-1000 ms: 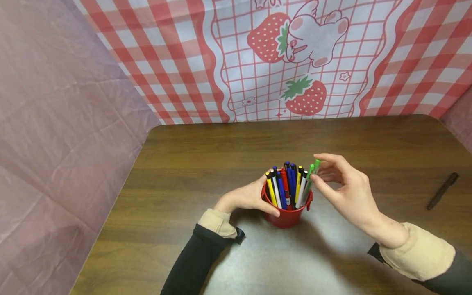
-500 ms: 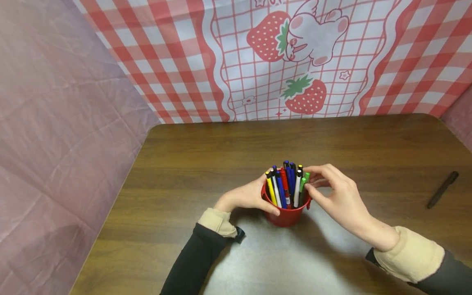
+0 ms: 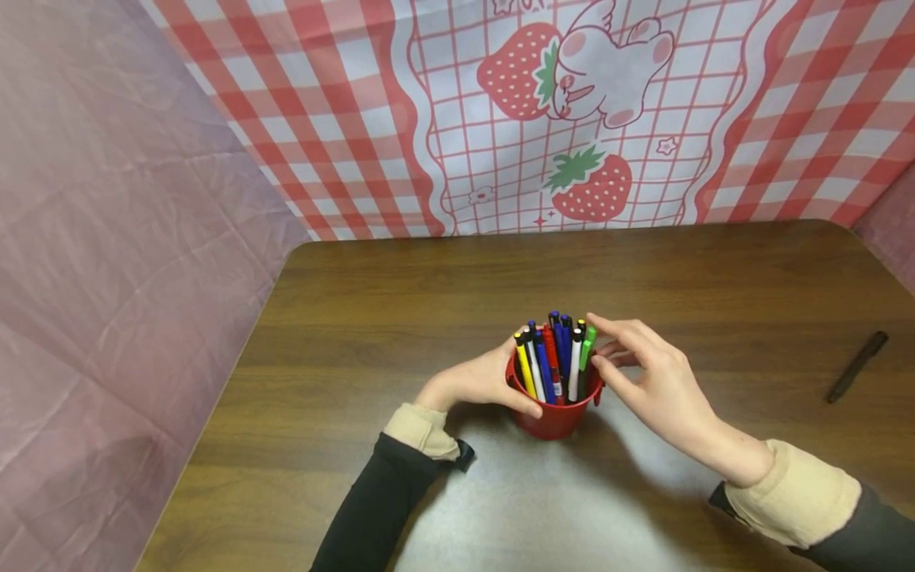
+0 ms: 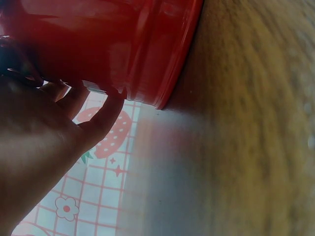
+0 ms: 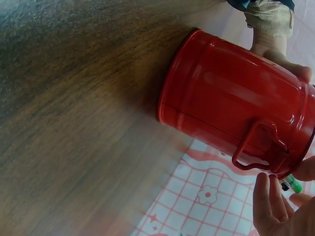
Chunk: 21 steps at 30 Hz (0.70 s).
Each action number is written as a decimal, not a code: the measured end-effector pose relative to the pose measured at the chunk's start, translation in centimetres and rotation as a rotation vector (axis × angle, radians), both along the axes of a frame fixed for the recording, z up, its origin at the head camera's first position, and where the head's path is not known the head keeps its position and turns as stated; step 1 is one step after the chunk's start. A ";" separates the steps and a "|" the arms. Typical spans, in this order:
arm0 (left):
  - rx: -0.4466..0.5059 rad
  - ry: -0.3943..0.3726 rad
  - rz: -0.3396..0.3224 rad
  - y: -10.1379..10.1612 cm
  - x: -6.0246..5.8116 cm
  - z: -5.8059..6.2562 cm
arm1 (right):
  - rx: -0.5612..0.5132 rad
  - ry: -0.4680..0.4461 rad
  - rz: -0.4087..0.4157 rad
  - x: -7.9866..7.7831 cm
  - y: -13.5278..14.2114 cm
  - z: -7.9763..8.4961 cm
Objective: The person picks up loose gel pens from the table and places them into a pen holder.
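Observation:
A red metal bucket [image 3: 549, 423] stands upright on the table, packed with ballpoint pens in yellow, white, blue, red and green. From the left, my left hand [image 3: 477, 380] grips its side, thumb across the front near the rim. My right hand [image 3: 661, 377] is at the right rim beside the green pens [image 3: 586, 354], index finger extended by their tops and thumb just below. In the right wrist view a green pen end [image 5: 296, 185] shows near the fingers, and the bucket's small side handle [image 5: 256, 147] hangs close to the fingertips.
A black pen [image 3: 858, 367] lies by itself on the wooden table [image 3: 400, 294] at the right. A red-and-white checked cloth [image 3: 472, 159] with strawberries hangs behind the table, and a pinkish cloth [image 3: 121, 238] hangs at the left.
My right hand has moved left and lowered the green pens into the bucket; its index finger has since straightened. The left hand and bucket have stayed in place.

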<state>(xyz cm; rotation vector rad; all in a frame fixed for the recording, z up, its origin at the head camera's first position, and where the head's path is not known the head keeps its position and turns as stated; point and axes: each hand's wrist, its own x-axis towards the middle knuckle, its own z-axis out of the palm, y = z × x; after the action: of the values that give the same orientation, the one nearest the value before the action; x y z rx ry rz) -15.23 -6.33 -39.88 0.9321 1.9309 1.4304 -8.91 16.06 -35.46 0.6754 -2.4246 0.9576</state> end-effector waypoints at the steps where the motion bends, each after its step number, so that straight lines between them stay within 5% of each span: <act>1: -0.003 -0.002 0.001 0.0 0.0 0.0 | -0.002 0.000 -0.003 0.0 0.1 0.0; 8: -0.007 0.010 0.012 0.1 -0.1 -0.3 | -0.043 0.023 -0.071 -0.7 1.9 0.0; 16: 0.000 0.036 -0.008 0.1 -0.1 -0.4 | -0.020 0.012 -0.400 -3.8 9.4 -0.9; 21: -0.013 0.021 -0.010 0.0 0.0 -0.2 | 0.058 -0.086 -0.579 -4.8 14.8 -1.6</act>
<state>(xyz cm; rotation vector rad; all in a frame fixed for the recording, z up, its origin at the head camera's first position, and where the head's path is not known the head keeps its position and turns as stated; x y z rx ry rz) -15.23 -6.34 -40.11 0.9533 1.9465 1.4055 -13.75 30.89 -37.10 -0.0672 -2.5073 0.6837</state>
